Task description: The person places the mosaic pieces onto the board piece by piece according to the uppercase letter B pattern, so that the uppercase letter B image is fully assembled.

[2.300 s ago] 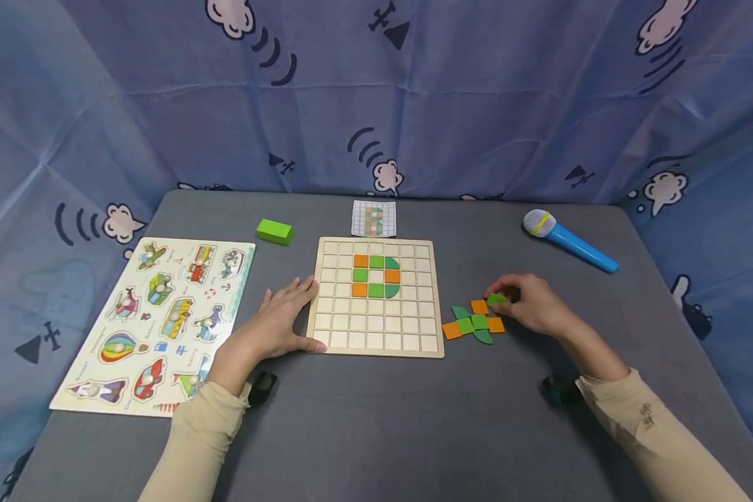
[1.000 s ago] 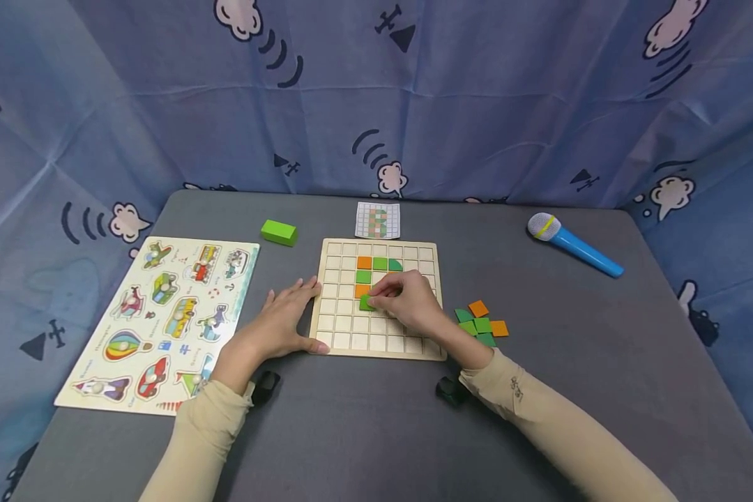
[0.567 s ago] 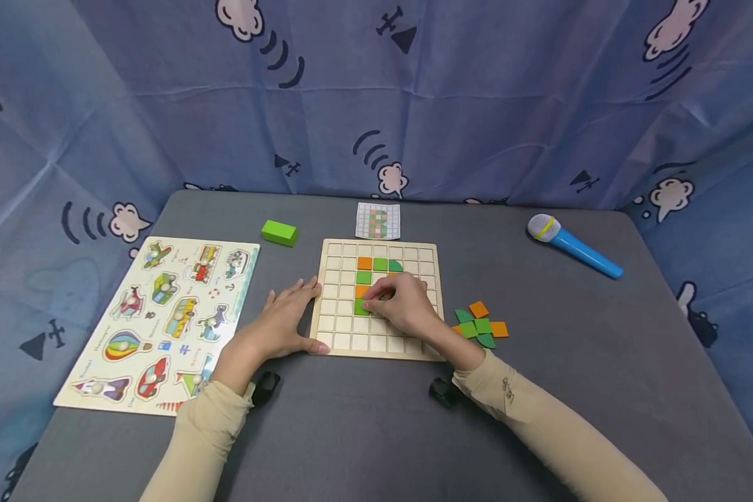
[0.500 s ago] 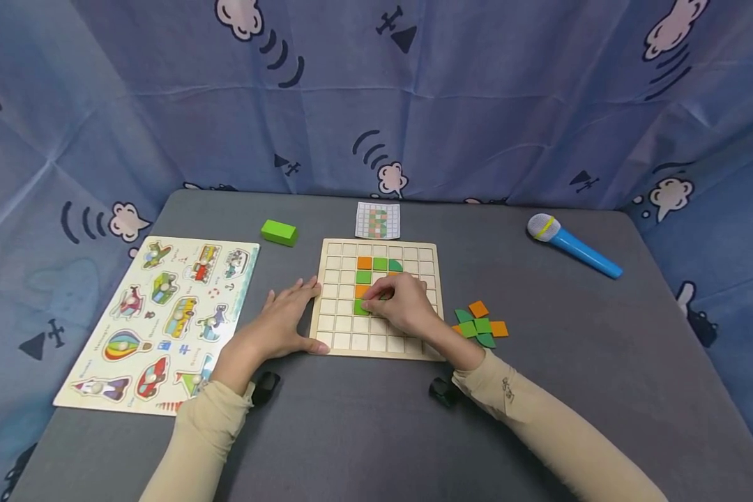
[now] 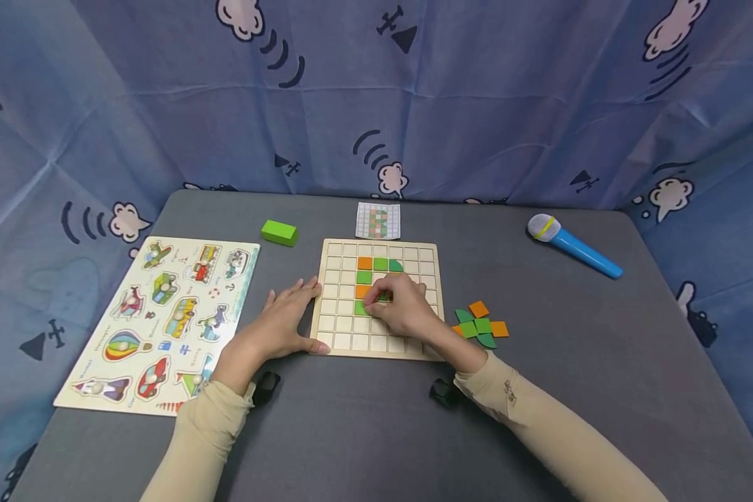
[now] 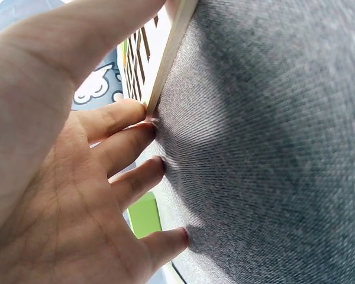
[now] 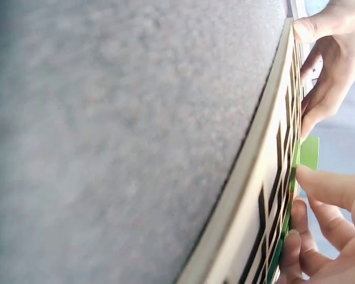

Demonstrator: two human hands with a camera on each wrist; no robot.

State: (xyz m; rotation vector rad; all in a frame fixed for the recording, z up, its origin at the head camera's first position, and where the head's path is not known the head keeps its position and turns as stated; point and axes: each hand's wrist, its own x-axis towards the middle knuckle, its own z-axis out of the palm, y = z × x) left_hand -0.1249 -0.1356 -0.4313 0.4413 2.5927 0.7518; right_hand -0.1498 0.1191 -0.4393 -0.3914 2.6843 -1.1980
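The wooden grid board [image 5: 344, 341] lies flat in the middle of the table. On it are orange and green square tiles and dark green quarter-round tiles; the right hand hides some of them. My left hand [image 5: 279, 321] spreads its fingers along the board's left edge, thumb at the near corner, touching it. My right hand [image 5: 404, 305] reaches over the board with bent fingers. Its thumb and fingertips hold a green square tile [image 5: 360, 307], which sits in a cell just below an orange tile [image 5: 363, 291]. In the right wrist view, the thumb [image 7: 319, 184] touches green at the board surface.
Several loose tiles [image 5: 482, 325] lie right of the board. A printed pattern card [image 5: 378, 221] stands behind it, with a green block [image 5: 279, 233] to the left. A picture peg puzzle [image 5: 182, 355] lies at left, a blue toy microphone [image 5: 580, 251] at back right.
My right hand carried the green square tile from the loose pile leftward onto the board and set it below the orange tile. Lately it shifted only slightly. The left hand stays at the edge.
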